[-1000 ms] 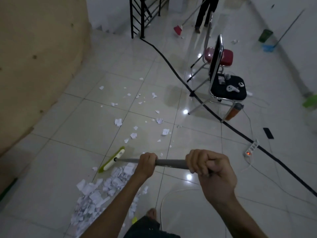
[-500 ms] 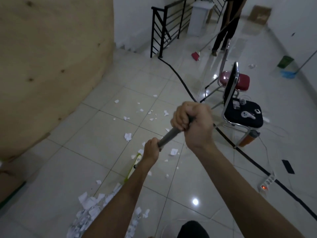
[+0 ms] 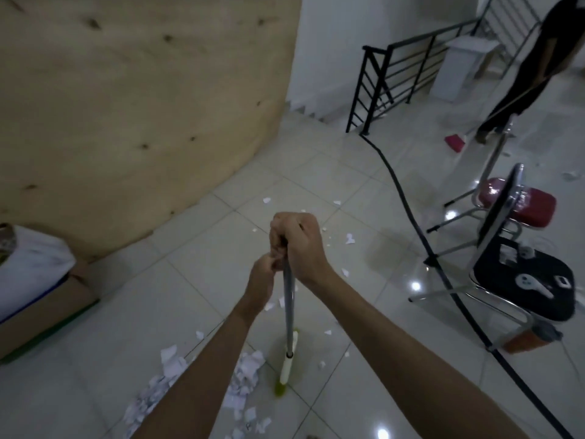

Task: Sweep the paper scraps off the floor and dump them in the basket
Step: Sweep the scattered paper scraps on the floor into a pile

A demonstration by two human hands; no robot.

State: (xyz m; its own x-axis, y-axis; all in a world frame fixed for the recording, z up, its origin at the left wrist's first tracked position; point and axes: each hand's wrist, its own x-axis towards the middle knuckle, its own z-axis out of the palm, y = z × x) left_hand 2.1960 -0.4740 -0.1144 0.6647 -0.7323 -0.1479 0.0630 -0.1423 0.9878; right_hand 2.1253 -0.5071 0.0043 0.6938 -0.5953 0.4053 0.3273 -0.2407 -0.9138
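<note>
Two hands on one broom, both gripping.

Far left, not task: plywood sheet (image 3: 126, 106) against the wall, cardboard box (image 3: 47, 308) below it with a white bag on top.

Next, the paper scraps pile (image 3: 243, 372) lies on the tile floor (image 3: 364, 172), low centre-left, partly hidden under my left forearm. Scraps look thin and light. My guess is they slide easily on the glossy tile but flutter and scatter under a fast stroke, so short low strokes.

My left hand (image 3: 262, 280) has its fingers curled round the broom handle (image 3: 288, 305), directly under the right hand and touching it. The handle is grey, stiff and probably light. It runs down and away from me to the broom head (image 3: 288, 362), whose green bristles are on the floor just right of the pile. Bristles likely soft.

My right hand (image 3: 299, 245) is a closed fist round the top end of the handle, back of the hand to the camera. Both forearms reach forward and converge there. With the hands stacked this close I get little leverage, so a lower left-hand hold would steer better.

To the right, loose scraps (image 3: 349, 238) are scattered beyond the hands, not yet gathered. Further right are a black cable (image 3: 399, 191) and a black chair (image 3: 522, 277).

As for the basket, I cannot tell. A white bin (image 3: 459, 68) by the far railing may be it.
</note>
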